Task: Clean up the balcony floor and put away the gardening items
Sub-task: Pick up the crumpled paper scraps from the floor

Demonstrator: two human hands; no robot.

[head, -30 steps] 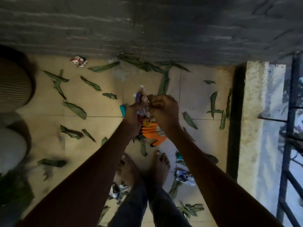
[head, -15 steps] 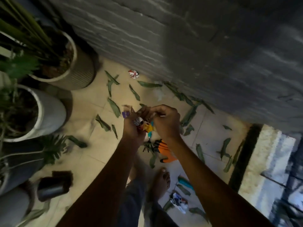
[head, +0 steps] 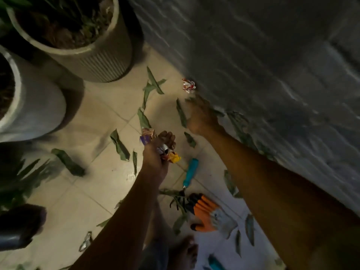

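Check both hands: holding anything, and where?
Left hand grips a bunch of crumpled wrappers in its fist. Right hand holds nothing, reaching toward the wall.

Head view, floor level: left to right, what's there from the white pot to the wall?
Smooth white plant pot → left hand gripping crumpled colourful wrappers → teal-handled garden tool → outstretched right hand → grey brick wall.

This is a home balcony. Big plant pots (head: pixel 93 61) stand on a tiled floor (head: pixel 81 191) by a brick wall (head: pixel 253 65). Green leaves (head: pixel 119 145) and garden gloves (head: pixel 206 215) lie about.
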